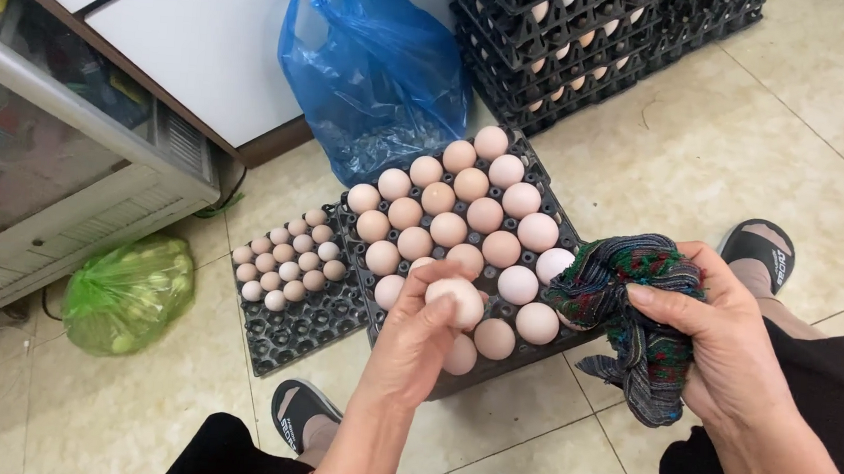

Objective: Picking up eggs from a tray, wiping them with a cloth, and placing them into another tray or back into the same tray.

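Crouched on the floor, your left hand (415,340) closes its grip on an egg (456,300) lifted just above the black tray (549,182), while your right hand (722,337) clutches a bunched dark cloth (635,311) beside it. Wiping seems underway; the shell calls for gentle pressure.

Bright, even light — soft shadows, sharp focus, slight edge distortion

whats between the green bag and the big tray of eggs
In the head view, a smaller black tray partly filled with small eggs lies on the floor between the green bag and the big egg tray.
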